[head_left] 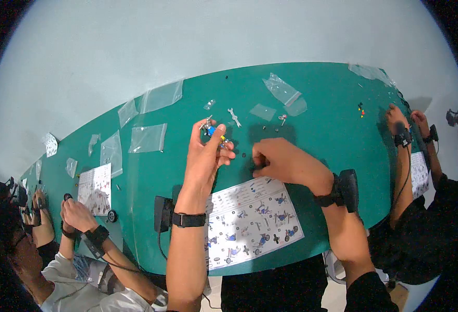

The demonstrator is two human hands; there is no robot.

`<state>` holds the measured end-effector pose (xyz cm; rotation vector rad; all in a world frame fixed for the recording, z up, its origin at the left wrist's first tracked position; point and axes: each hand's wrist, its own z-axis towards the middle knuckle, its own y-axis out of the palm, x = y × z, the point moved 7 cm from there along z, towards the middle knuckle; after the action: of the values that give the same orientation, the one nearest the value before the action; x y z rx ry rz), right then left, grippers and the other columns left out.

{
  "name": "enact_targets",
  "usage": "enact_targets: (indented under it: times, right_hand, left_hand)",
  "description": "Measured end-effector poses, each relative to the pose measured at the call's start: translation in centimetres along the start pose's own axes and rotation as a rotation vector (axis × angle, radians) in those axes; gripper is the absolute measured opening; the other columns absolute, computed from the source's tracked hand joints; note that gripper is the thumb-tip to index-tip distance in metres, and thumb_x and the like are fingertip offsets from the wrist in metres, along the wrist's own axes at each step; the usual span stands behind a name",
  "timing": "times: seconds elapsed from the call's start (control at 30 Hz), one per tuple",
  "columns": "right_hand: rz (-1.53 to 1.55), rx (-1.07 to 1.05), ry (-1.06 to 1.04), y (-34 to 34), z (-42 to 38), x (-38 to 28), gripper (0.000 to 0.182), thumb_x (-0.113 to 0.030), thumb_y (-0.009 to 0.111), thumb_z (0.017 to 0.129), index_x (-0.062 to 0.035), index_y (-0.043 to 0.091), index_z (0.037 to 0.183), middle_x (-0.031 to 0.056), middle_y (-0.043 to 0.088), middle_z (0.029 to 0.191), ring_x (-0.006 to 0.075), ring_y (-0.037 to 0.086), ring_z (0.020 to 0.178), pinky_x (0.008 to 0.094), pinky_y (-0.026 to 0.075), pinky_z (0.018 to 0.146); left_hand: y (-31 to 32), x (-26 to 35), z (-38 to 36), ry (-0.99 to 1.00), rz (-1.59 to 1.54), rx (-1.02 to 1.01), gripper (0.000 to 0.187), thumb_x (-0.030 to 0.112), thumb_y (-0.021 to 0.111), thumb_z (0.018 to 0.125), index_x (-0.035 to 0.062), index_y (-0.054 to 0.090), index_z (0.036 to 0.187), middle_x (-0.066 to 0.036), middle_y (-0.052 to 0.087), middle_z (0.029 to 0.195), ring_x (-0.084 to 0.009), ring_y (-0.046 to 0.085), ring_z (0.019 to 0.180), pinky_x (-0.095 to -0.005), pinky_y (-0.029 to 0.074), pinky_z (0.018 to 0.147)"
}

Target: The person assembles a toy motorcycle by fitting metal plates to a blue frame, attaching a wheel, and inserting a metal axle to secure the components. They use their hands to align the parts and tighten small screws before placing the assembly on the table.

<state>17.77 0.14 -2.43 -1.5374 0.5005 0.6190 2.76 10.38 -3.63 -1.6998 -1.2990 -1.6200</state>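
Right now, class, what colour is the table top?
Dark green table top, shown in the head view.

Head camera, wide fisheye, looking forward and steeply down

It sits close above the green tabletop point(317, 99), whose near edge crosses the lower frame; beyond its far edge is pale wall, and co-workers' arms enter at both its ends.

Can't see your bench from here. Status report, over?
Left hand holds small blue model above green table. Right hand pinching at tabletop, contents hidden. Instruction sheet below; nothing blocking.
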Motion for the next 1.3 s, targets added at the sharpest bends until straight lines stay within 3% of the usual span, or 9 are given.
enact_targets:
  times: [0.1, 0.2, 0.3, 0.33, 0.53, 0.63, 1.03, 1.13, 1.3]
  right_hand:
    - [0.067, 0.196, -0.072, -2.3, -0.1, 0.9, 0.023, -0.015, 0.083, 0.089, -0.0007, 0.072, 0.103, 0.0156, 0.076, 0.089, 0.0332, 0.075, 0.085, 0.0413, 0.059, 0.077]
    - [0.244, 0.39, 0.093, -5.6, -0.8, 3.4, 0.019, -0.011, 0.079, 0.093, 0.0001, 0.074, 0.108, 0.0113, 0.078, 0.089, 0.0214, 0.076, 0.083, 0.0355, 0.059, 0.075]
    - [0.387, 0.612, 0.087, -8.1, -1.6, 5.9, 0.018, -0.009, 0.076, 0.096, 0.0017, 0.074, 0.11, 0.0077, 0.077, 0.088, 0.0116, 0.073, 0.082, 0.0311, 0.058, 0.074]
    - [0.44, 0.664, 0.073, -8.4, -1.6, 6.5, 0.016, -0.009, 0.075, 0.098, 0.0031, 0.073, 0.109, 0.0071, 0.078, 0.088, 0.0111, 0.073, 0.08, 0.0289, 0.058, 0.074]
    - [0.623, 0.542, 0.116, -6.5, -0.6, 5.9, 0.014, -0.007, 0.072, 0.101, 0.0009, 0.069, 0.113, 0.0075, 0.077, 0.098, 0.0136, 0.074, 0.087, 0.0278, 0.059, 0.079]
    - [0.827, 0.466, 0.007, -4.9, 0.3, 4.0, 0.019, -0.012, 0.076, 0.1, 0.0015, 0.068, 0.11, 0.0087, 0.078, 0.091, 0.0132, 0.074, 0.082, 0.027, 0.059, 0.074]
    - [0.749, 0.407, -0.185, -3.8, 0.6, 1.9, 0.019, -0.012, 0.077, 0.097, 0.0021, 0.072, 0.11, 0.0091, 0.078, 0.089, 0.0134, 0.075, 0.083, 0.0261, 0.058, 0.075]
    - [0.755, 0.396, -0.163, -3.1, 0.5, 1.8, 0.025, -0.014, 0.074, 0.1, 0.0048, 0.069, 0.117, 0.0075, 0.077, 0.093, 0.0114, 0.073, 0.087, 0.0257, 0.057, 0.078]
    - [0.61, 0.469, -0.135, -2.9, 0.5, 1.8, 0.024, -0.017, 0.073, 0.1, 0.0047, 0.075, 0.108, 0.0118, 0.081, 0.092, 0.0127, 0.077, 0.084, 0.0261, 0.06, 0.078]
  left_hand:
    - [-0.6, 0.0, 0.3, 0.037, -0.028, 0.031, 0.039, 0.029, 0.07, 0.107, 0.0149, 0.051, 0.138, -0.012, 0.069, 0.099, -0.018, 0.071, 0.074, -0.0261, 0.06, 0.062]
    - [-1.5, 0.4, 0.5, 0.053, -0.203, 0.037, 0.041, 0.021, 0.067, 0.108, 0.0111, 0.048, 0.143, -0.019, 0.067, 0.116, -0.0267, 0.075, 0.092, -0.0306, 0.067, 0.08]
    - [-1.4, 1.6, 0.1, 0.081, -0.287, -0.031, 0.047, 0.012, 0.062, 0.107, 0.0071, 0.041, 0.149, -0.024, 0.063, 0.128, -0.0337, 0.073, 0.111, -0.0356, 0.067, 0.096]
    - [-1.3, 1.8, 0.1, 0.081, -0.334, -0.062, 0.054, 0.001, 0.058, 0.105, 0.0047, 0.036, 0.154, -0.028, 0.061, 0.133, -0.0375, 0.071, 0.118, -0.0382, 0.065, 0.102]
    - [0.6, 1.8, -0.6, 0.13, -0.23, -0.133, 0.063, -0.009, 0.062, 0.101, 0.0035, 0.035, 0.156, -0.027, 0.066, 0.127, -0.0355, 0.072, 0.117, -0.0363, 0.063, 0.105]
    - [1.8, 1.1, -0.6, 0.113, -0.153, -0.157, 0.064, -0.011, 0.064, 0.1, 0.006, 0.034, 0.154, -0.025, 0.069, 0.122, -0.0345, 0.074, 0.113, -0.0387, 0.063, 0.104]
    - [2.6, -0.7, 0.0, 0.169, -0.144, -0.093, 0.062, -0.009, 0.07, 0.098, 0.0034, 0.039, 0.15, -0.024, 0.071, 0.116, -0.0307, 0.077, 0.107, -0.0336, 0.067, 0.095]
    - [2.4, -1.0, 0.2, 0.202, -0.104, -0.08, 0.062, -0.007, 0.071, 0.098, 0.0036, 0.039, 0.15, -0.021, 0.071, 0.115, -0.0283, 0.076, 0.105, -0.0329, 0.067, 0.094]
    - [2.4, -1.0, 0.2, 0.245, -0.07, -0.052, 0.061, -0.007, 0.072, 0.098, 0.002, 0.04, 0.149, -0.022, 0.071, 0.114, -0.0267, 0.076, 0.103, -0.0335, 0.067, 0.093]
